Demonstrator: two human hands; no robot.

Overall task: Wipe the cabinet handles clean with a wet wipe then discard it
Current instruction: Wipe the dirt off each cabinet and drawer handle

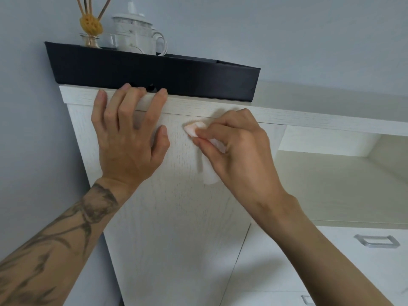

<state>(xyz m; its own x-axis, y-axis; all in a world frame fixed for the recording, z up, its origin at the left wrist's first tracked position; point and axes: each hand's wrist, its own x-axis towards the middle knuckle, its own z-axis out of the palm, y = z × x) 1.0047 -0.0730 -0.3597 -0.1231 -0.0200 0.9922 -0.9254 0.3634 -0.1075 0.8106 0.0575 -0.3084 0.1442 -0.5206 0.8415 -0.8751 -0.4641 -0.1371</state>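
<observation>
- Nearest, low R: two metal handles on the drawer fronts, the drawer handle [377, 241] and the small handle [307, 300]. Neither is touched, so I judge they're still to do.
- Left grip [130, 138]: fingers spread and straight, palm flat on the cabinet door [176, 217], fingertips up over the top edge. It holds nothing. My guess is it's there to steady the door and my reach while the other side rubs.
- Right grip [234, 146]: thumb and fingers pinch the wet wipe [209, 173] and press it to the door's upper part, just R of the left grip. A loose end of the wipe hangs down the door face.
- Can't tell if a handle sits under the wipe, as the hand and wipe cover that spot.
- R of the door: an open shelf [331, 184], well apart from both grips.
- Up top: a black tray [154, 74] overhangs the cabinet edge, right by the left fingertips. A hard push there could shift it.
- In the tray, farthest: a reed diffuser [90, 25] and a white pot [134, 34], both upright. No bin in view for the discard.
</observation>
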